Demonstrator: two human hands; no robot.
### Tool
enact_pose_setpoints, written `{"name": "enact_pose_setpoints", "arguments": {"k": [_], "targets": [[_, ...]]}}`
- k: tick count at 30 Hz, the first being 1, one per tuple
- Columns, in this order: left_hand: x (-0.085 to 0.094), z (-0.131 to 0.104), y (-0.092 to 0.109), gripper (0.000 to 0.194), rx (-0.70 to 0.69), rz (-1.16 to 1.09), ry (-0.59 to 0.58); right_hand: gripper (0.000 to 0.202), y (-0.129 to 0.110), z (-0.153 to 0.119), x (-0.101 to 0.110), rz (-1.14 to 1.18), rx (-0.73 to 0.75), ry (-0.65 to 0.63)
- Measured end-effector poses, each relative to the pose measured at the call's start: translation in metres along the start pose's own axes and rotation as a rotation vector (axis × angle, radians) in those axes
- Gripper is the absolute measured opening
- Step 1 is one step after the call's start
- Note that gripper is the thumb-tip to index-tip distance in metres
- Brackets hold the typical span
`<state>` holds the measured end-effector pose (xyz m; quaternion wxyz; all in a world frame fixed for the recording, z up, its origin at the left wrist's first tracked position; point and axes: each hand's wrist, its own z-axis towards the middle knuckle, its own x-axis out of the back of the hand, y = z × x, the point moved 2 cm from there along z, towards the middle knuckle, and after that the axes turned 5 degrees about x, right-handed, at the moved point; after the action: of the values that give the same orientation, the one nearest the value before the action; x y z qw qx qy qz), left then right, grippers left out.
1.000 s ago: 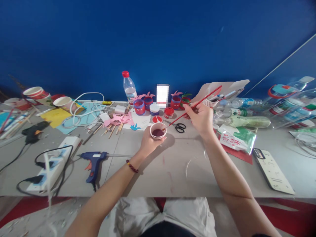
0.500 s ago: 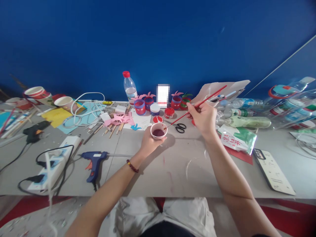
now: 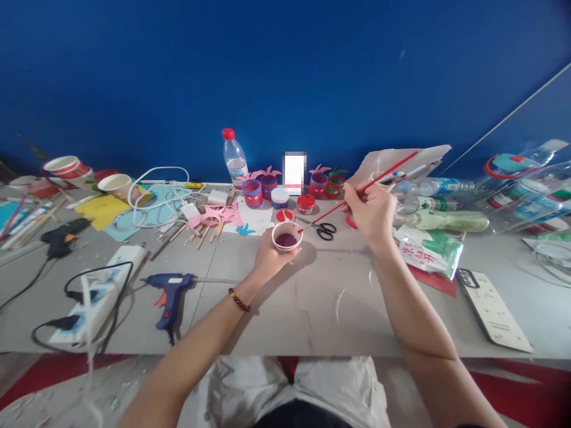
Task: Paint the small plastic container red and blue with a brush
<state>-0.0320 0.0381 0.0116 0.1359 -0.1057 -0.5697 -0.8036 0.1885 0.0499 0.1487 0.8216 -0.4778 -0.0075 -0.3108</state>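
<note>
A white paper cup [image 3: 287, 245] with dark reddish liquid in it is held in my left hand [image 3: 269, 257], whose fingers wrap round its side. My right hand [image 3: 370, 214] grips a long red paintbrush [image 3: 329, 210] by the handle. The brush slants down to the left, and its tip is at the cup's right rim. Black-handled scissors [image 3: 327, 230] lie on the table between the hands. Behind the cup are a red paint lid [image 3: 285, 216], an open red paint jar [image 3: 306, 204] and a white-lidded jar [image 3: 280, 197].
Several small painted cups [image 3: 253, 194] with paper leaves stand by the blue wall, near a bottle [image 3: 235, 160]. At left lie a glue gun [image 3: 172, 297] and a power strip [image 3: 100, 297]. Plastic bottles [image 3: 450, 220] and a phone [image 3: 497, 312] lie at right.
My right hand has shifted slightly right with the paintbrush, and the tip has moved a little toward the cup's outer rim. My left hand and the cup stay put.
</note>
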Motion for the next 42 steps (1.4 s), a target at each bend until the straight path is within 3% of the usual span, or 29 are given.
{"name": "enact_pose_setpoints", "arguments": {"k": [42], "targets": [[0.000, -0.001, -0.002, 0.055, 0.005, 0.000, 0.010, 0.033, 0.010, 0.005, 0.004, 0.008, 0.013, 0.038]]}}
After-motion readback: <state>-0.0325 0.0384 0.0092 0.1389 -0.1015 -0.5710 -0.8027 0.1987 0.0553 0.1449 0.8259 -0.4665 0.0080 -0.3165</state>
